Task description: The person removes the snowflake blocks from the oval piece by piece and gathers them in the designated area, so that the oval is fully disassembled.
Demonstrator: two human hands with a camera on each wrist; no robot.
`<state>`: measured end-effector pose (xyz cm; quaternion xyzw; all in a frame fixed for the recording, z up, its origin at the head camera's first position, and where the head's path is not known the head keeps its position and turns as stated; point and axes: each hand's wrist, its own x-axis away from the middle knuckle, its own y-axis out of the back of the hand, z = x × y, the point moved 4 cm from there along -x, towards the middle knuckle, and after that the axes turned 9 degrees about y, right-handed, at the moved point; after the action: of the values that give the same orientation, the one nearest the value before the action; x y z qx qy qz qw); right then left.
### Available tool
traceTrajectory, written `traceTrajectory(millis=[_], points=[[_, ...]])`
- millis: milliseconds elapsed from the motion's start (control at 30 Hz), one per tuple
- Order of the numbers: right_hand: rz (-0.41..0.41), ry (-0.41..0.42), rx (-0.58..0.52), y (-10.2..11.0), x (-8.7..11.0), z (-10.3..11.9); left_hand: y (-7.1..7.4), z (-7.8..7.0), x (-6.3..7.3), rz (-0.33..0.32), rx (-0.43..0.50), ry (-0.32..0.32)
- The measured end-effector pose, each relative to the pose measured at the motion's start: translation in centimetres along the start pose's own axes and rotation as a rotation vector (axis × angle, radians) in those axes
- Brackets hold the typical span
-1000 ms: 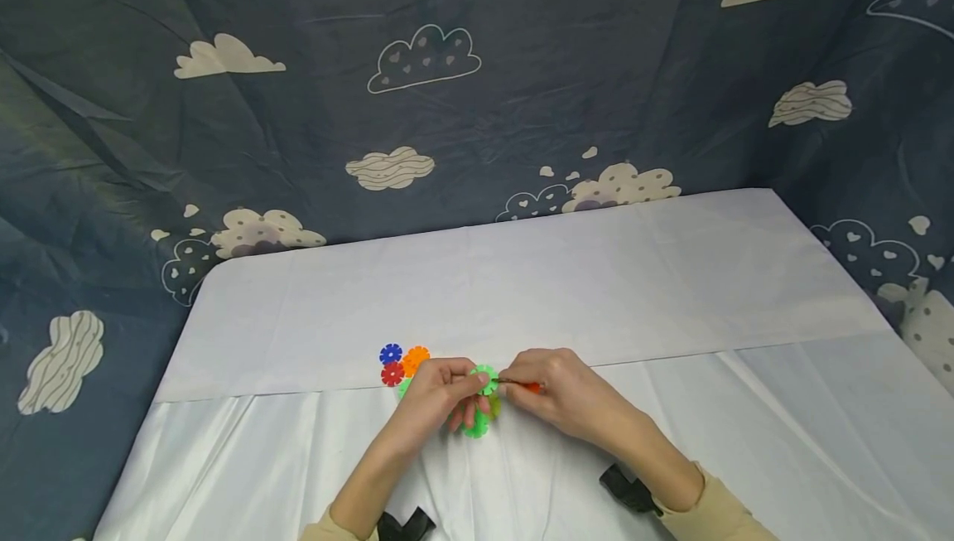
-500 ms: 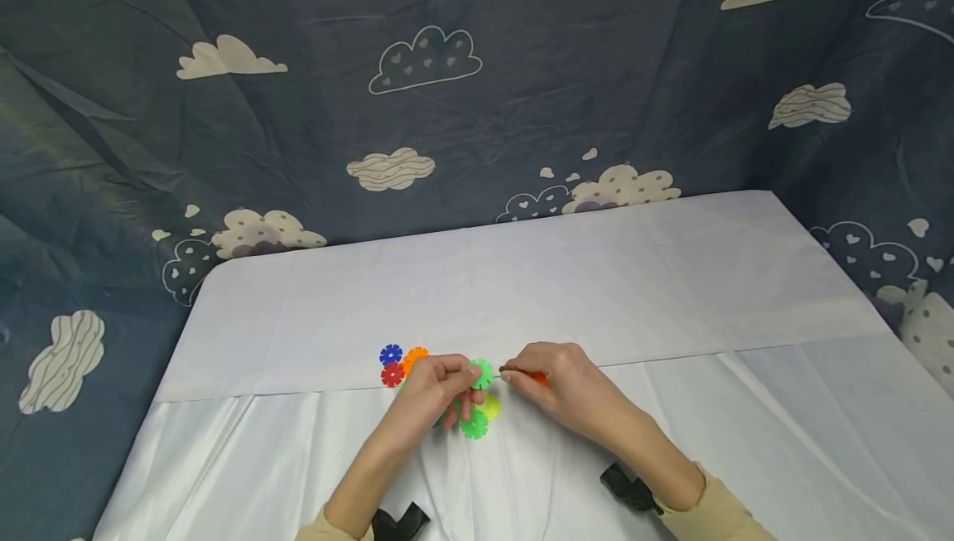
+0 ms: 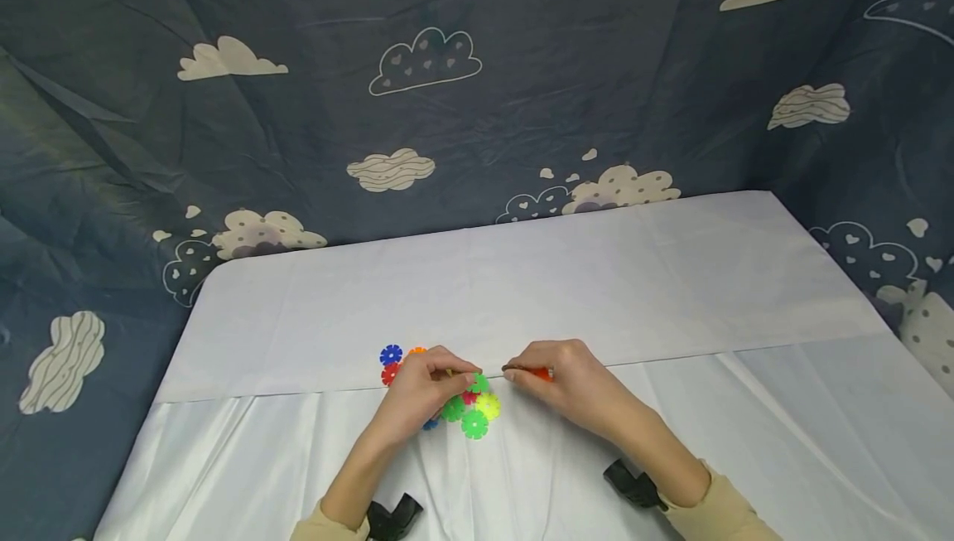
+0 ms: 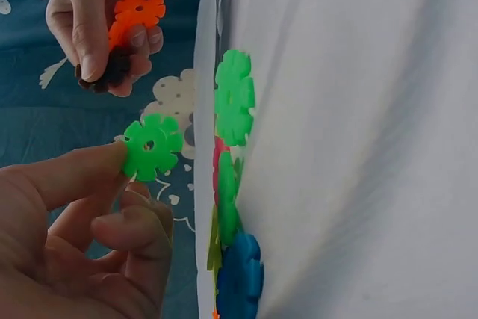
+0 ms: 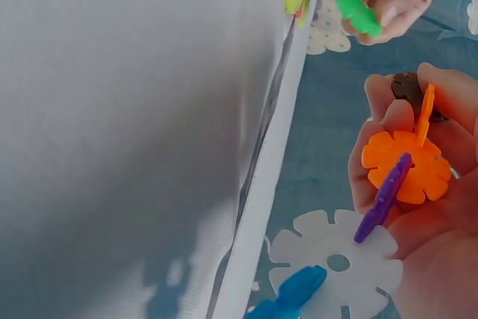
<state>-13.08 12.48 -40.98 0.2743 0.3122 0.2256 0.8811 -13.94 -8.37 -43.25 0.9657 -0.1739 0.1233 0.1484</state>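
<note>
Between thumb and index finger, my left hand (image 3: 423,392) pinches a green notched plastic disc (image 4: 151,147). My right hand (image 3: 572,375) faces it across a small gap and pinches a brown notched disc (image 5: 407,87) by its edge. That brown disc belongs to a linked chain: orange discs (image 5: 381,156), a purple one (image 5: 385,199), a white one (image 5: 317,244) and a blue one (image 5: 295,293). The chain hangs along the right palm, mostly hidden from the head view. The green disc and the brown disc are apart.
Under and beside the left hand, several loose discs lie on the white-covered table (image 3: 671,276): green (image 3: 474,424), yellow (image 3: 489,406), blue (image 3: 391,355), red (image 3: 388,374) and orange (image 3: 417,351). A dark cloud-print cloth (image 3: 559,94) hangs behind.
One second ago the green disc met the brown disc's edge. The hands have drawn apart, the left one slightly to the left, which uncovers more loose discs.
</note>
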Motion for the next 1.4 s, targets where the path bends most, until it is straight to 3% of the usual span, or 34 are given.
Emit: traceTrajectory(millis=[300,633,800,1000,1233,1400], points=[[0.035,-0.041,-0.017,-0.2,0.0,0.0,-0.5,1.0,-0.2,-0.005,-0.082,0.041],[0.069,-0.077,-0.044,-0.4,0.0,0.0,-0.7,0.3,0.0,-0.028,-0.087,0.035],[0.114,-0.098,-0.047,-0.4,-0.1,0.1,-1.1,-0.7,0.4,-0.048,-0.126,-0.062],[0.157,-0.103,-0.067,-0.7,0.0,0.3,-1.9,-1.5,1.0,-0.091,-0.252,-0.184],[0.148,-0.126,-0.131,-0.9,0.0,0.3,-2.6,-2.1,1.3,-0.006,-0.310,-0.280],[0.143,-0.164,-0.129,-0.9,0.1,0.4,-2.6,-2.4,1.5,-0.039,-0.329,-0.370]])
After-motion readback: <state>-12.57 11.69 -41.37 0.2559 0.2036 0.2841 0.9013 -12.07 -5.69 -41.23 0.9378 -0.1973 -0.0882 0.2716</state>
